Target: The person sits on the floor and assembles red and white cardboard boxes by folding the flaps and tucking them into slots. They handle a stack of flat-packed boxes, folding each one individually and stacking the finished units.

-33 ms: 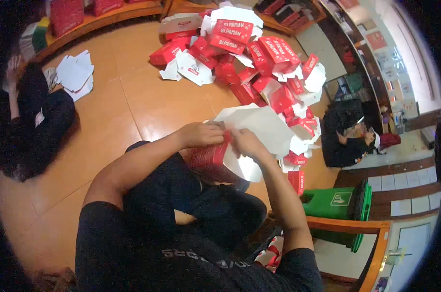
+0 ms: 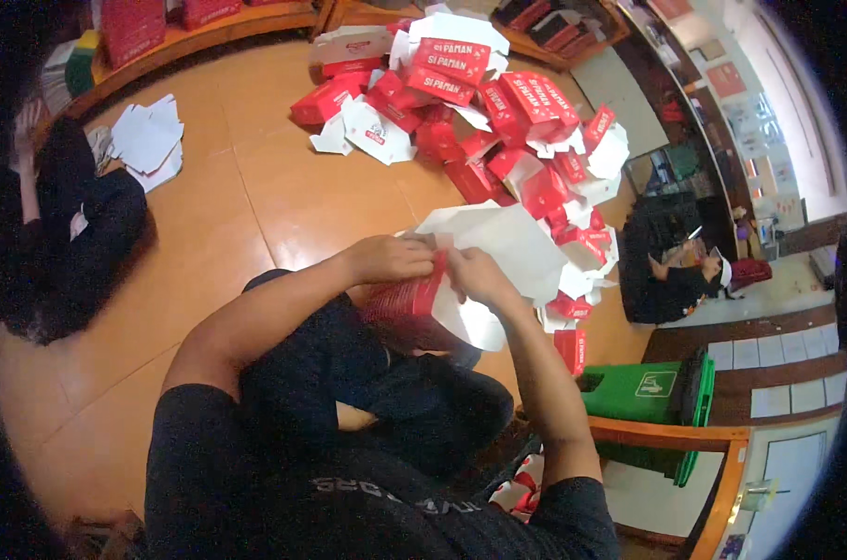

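Observation:
A red cardboard food box [image 2: 400, 313] with a white inside rests over my crossed legs, its large white flap [image 2: 508, 243] standing up at the far side. My left hand [image 2: 394, 259] has its fingers closed on the box's upper left edge. Close beside it, my right hand [image 2: 478, 275] pinches the same red edge from the white inner side, thumb toward the left fingers. The two hands nearly meet at that corner. Some fingertips are hidden behind the board.
A big heap of folded red and white boxes [image 2: 536, 107] spreads over the orange floor [image 2: 213, 219] ahead and to the right. White sheets [image 2: 148, 140] lie at the left near a seated person [image 2: 78, 224]. Another person [image 2: 694, 285] sits far right, beyond a green bin [image 2: 638, 392].
Hardly anything differs. The view has shifted very slightly, and both hands keep hold of the box edge.

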Demonstrator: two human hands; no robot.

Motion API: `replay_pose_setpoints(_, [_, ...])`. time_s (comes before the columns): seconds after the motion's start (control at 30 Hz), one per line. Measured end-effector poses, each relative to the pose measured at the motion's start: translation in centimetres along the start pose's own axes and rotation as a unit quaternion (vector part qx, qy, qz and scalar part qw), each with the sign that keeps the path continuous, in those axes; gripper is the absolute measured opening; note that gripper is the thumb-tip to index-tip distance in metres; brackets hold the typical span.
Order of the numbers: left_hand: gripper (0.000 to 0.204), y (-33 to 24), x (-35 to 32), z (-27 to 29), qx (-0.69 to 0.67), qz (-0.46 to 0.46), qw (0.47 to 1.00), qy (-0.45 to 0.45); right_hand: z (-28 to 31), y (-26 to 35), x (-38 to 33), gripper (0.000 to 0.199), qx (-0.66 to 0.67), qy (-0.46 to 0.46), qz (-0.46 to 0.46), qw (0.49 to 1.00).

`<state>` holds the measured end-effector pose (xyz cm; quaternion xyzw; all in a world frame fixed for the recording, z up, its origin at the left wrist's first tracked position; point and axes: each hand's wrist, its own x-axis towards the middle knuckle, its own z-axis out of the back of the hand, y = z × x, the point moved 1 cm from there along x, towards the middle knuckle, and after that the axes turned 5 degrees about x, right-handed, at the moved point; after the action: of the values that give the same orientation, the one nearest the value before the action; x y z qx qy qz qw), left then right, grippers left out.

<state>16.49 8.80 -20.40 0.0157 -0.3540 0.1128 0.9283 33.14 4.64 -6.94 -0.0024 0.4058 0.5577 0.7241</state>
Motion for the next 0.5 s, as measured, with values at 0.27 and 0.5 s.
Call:
replay_pose_setpoints(0.27, [0.018,0.2,-0.9,0.0,-0.095,0.046,0.994,-0.035,-2.3,-2.3,0.6,0.057,-0.064,-0.149,0.172,0.972])
replay_pose_setpoints(0.5, [0.018,-6.6,5.5,2.1,-0.253,0.521,0.809,-0.099,-1.7,-16.9,-3.4,0.028,0.233,-0.505,0.113,0.823])
